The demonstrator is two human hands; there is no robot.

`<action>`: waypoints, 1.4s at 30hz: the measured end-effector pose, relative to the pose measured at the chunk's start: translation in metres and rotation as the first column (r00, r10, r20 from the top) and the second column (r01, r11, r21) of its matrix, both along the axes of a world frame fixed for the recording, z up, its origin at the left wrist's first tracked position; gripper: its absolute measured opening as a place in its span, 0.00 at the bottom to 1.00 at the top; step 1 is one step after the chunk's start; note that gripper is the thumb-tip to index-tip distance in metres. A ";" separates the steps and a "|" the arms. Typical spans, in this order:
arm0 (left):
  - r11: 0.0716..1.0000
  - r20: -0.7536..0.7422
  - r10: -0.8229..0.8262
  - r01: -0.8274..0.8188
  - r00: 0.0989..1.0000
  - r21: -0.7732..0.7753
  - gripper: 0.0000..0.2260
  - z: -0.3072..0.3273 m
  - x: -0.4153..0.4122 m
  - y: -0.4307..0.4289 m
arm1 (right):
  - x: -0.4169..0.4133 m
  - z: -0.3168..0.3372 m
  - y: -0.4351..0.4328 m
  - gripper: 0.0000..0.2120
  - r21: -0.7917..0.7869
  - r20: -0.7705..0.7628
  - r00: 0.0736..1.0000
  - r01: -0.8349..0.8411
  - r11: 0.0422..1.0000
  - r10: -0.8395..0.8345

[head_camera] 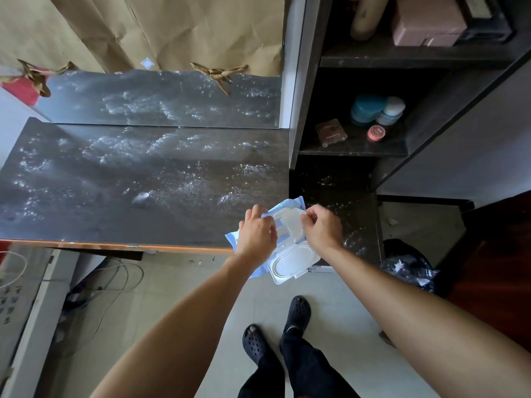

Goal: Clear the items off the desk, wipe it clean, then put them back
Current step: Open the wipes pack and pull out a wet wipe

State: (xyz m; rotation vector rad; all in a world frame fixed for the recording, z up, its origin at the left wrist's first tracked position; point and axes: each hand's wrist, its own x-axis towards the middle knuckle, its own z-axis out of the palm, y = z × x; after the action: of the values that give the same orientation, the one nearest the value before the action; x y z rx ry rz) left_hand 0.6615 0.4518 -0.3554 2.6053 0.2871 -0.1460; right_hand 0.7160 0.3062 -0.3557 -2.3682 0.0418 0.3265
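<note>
- The desk [115,196] lay dusty from 9 to 3 o'clock, so I judge wiping came next.
- Your left hand [257,232] gripped the wipes pack [293,203] at the desk's 5 o'clock edge, to steady it.
- Its lid [291,261] hung open toward 6 o'clock.
- Your right hand [321,228] pinched at the pack's opening, probably to draw one wipe out.
- The jars [367,109] stood on the shelf at 2 o'clock.

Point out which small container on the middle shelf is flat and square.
The brown compact, leftmost on that shelf. The blue jar, white-capped jar and small pink tin beside it are all round.
</note>
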 end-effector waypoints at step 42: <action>0.862 -0.421 0.307 -0.437 0.854 -0.257 0.11 0.006 -0.064 0.061 | -0.039 0.069 -0.014 0.12 0.305 -0.537 0.840 0.286 0.908 -0.084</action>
State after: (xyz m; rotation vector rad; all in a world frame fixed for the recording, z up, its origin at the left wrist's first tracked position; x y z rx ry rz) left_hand 0.5979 0.5126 -0.3496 2.1081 0.8267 -0.5006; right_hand 0.6771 0.2920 -0.2866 -1.8186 0.4283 0.7912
